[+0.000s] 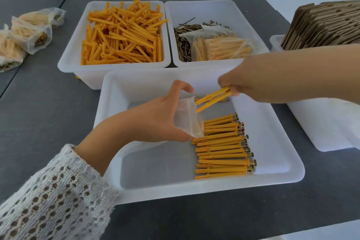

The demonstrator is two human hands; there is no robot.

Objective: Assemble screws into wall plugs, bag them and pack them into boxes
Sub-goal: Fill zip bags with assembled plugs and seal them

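My left hand (155, 117) holds a small clear plastic bag (188, 118) by its mouth over the near white tray (282, 169). My right hand (241, 82) pinches two orange wall plugs with screws (212, 98), their tips pointing down-left at the bag's mouth. A row of several assembled plugs with screws (222, 148) lies side by side in the tray's right half. Behind it stand a white bin of loose orange wall plugs (122, 35) and a white bin of screws (184, 43) with bagged plugs lying in it.
Several filled bags (29, 33) lie on the dark table at the far left. At the right, a white bin (323, 122) stands beside another bin holding a stack of flat cardboard boxes (323, 23). The table's near edge runs along the bottom right.
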